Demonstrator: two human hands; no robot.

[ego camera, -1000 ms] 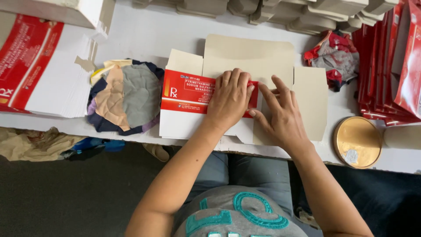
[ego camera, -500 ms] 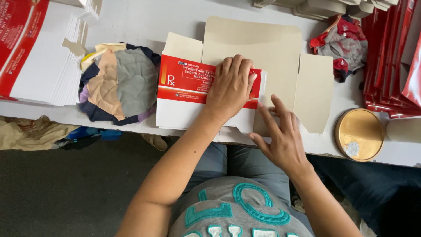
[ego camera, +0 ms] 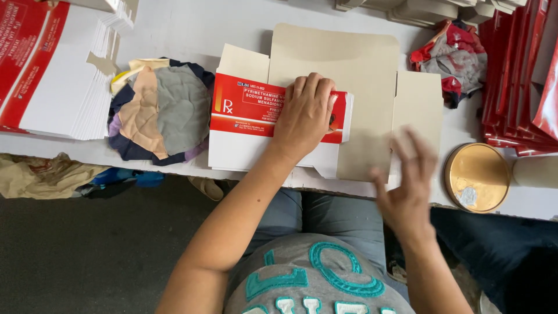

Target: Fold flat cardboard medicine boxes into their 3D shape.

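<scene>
So the step in hand looks like folding a flat carton blank (ego camera: 354, 104) into shape: it lies unfolded on the white table (ego camera: 192, 29), brown inner side up, with a red-and-white printed panel (ego camera: 256, 110) already turned over on top of it. The left hand (ego camera: 305, 116) lies flat on that panel, palm down and fingers spread a little, pressing it rather than gripping anything. The right hand (ego camera: 407, 186) is off the card, hovering just past the table edge at about 4 o'clock from the left one, fingers apart and holding nothing; it's motion-blurred, so I can't tell exactly how it's angled. My guess is the next move calls for the free hand to catch the brown side flap (ego camera: 418, 110) at 3 o'clock of the pressed panel and fold it in, while the left hand keeps the crease down so the panel doesn't spring back. Around it: a bundle of patchwork cloth (ego camera: 160, 110) at 9 o'clock, a stack of flat printed blanks (ego camera: 52, 70) farther left, a round gold lid (ego camera: 476, 177) at the right, and red foil packs (ego camera: 523, 75) up at 2 o'clock.
</scene>
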